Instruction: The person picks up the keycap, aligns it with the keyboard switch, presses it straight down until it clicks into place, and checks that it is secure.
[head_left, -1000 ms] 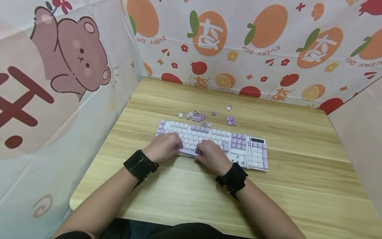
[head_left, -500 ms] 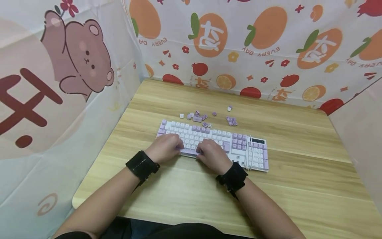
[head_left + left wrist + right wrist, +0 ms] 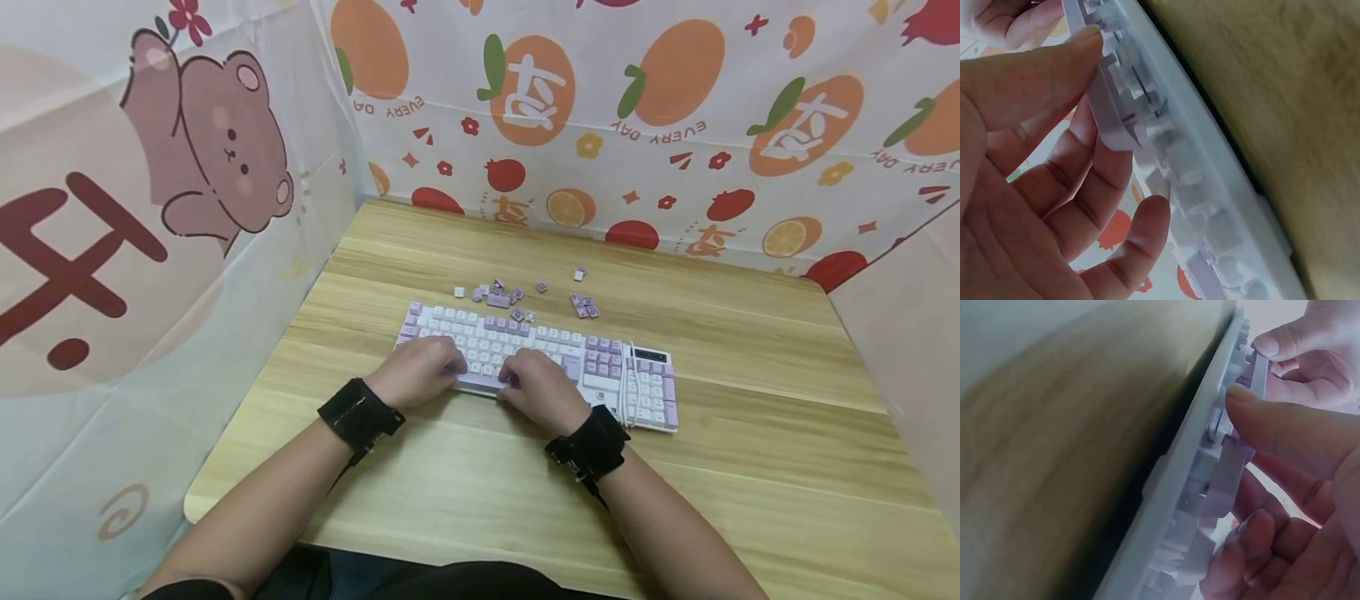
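Your left hand: palm down, fingers curled, thumb and fingers pinching | your right hand: palm down, fingers curled, thumb tip pressing, just beside the left | both forearms bare, reaching forward, black band on each wrist

Desk: light wood-grain top.
Keyboard lies flat under the fingers; loose keycaps scattered just beyond them, further keycaps beyond and right.
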`<state>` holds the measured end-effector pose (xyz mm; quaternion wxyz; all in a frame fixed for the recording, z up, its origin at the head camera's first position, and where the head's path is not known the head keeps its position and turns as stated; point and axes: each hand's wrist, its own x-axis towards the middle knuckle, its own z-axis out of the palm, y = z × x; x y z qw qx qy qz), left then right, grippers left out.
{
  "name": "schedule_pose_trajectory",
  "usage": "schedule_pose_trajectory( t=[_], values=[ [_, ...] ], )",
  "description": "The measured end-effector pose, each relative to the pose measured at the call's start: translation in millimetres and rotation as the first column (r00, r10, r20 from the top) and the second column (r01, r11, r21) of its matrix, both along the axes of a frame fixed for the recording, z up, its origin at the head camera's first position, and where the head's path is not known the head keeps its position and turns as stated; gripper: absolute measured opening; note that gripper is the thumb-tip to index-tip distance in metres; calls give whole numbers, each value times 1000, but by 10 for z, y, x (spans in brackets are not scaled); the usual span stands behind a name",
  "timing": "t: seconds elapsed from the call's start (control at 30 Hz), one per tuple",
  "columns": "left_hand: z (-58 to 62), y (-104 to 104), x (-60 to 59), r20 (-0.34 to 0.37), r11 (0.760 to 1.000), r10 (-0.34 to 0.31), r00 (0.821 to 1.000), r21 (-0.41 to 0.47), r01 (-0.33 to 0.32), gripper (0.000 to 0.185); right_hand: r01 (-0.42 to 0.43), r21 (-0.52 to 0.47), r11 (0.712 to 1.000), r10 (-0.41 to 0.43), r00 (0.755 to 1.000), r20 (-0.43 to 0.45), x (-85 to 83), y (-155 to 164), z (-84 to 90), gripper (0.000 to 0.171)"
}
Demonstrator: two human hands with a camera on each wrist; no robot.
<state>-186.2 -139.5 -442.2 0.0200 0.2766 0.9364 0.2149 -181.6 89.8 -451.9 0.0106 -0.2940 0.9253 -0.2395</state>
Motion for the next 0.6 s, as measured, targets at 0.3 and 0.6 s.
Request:
schedule_pose_trajectory(
  t=[0.3, 0.6],
  values=[
    [-12, 38, 12, -44, 999, 2, 999, -45, -4, 13, -52, 50, 997, 59, 988, -144, 23, 26, -3, 10],
    [-73, 79, -7, -106, 997, -14, 994, -78, 6, 12, 48, 20, 999, -49, 999, 12, -146, 46, -41, 18]
  ],
)
